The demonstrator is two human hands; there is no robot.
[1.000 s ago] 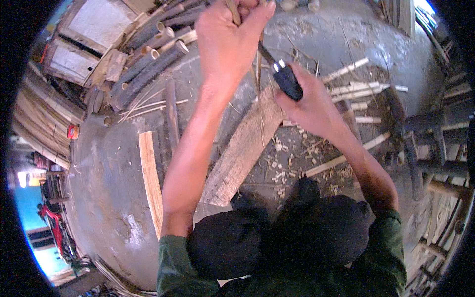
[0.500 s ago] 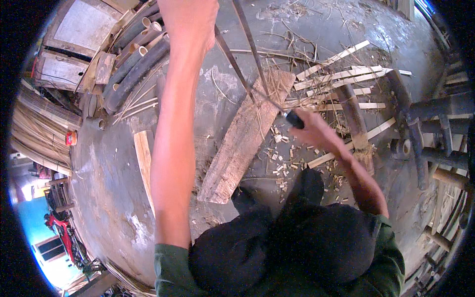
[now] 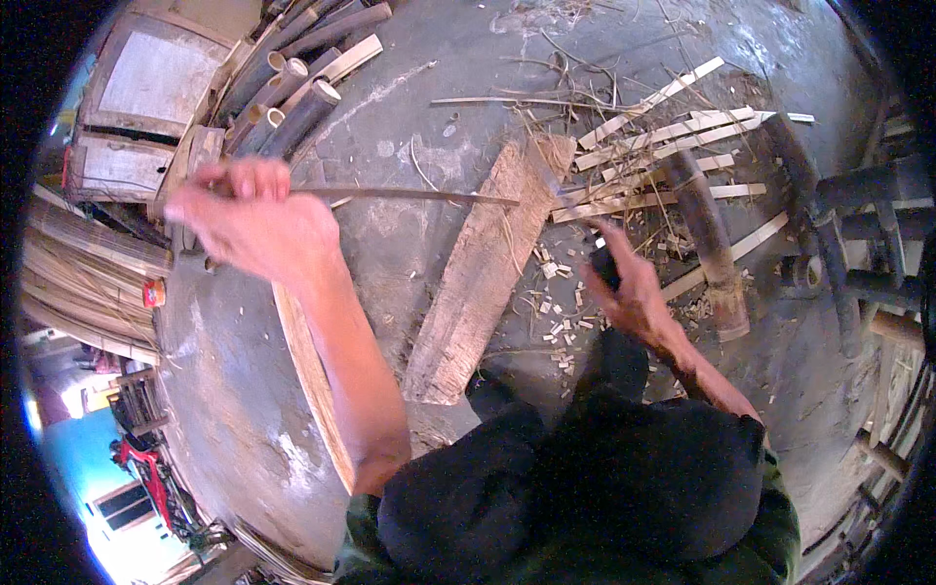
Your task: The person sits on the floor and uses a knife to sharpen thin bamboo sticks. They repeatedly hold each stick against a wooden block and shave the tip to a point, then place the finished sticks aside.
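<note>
My left hand is out at the left, its fingers closed and slightly blurred. From it a thin dark bamboo strip runs rightward, its end over the upper part of a rough wooden board. That board lies slanted on the floor between my hands and legs. My right hand, right of the board, is wrapped round the black handle of a knife. The knife's thin blade points up and left across the board's upper right edge; it is faint. Blade and strip look apart.
Pale split bamboo slats and small offcuts litter the floor at right. A short bamboo log lies near a dark bamboo frame. Cut bamboo poles are piled at upper left, above bundled strips.
My left hand has swung down and left from the top, turning the strip almost level; two lengths showed before, one now. My right hand moved slightly right and down, the knife blade tilting more upright.
</note>
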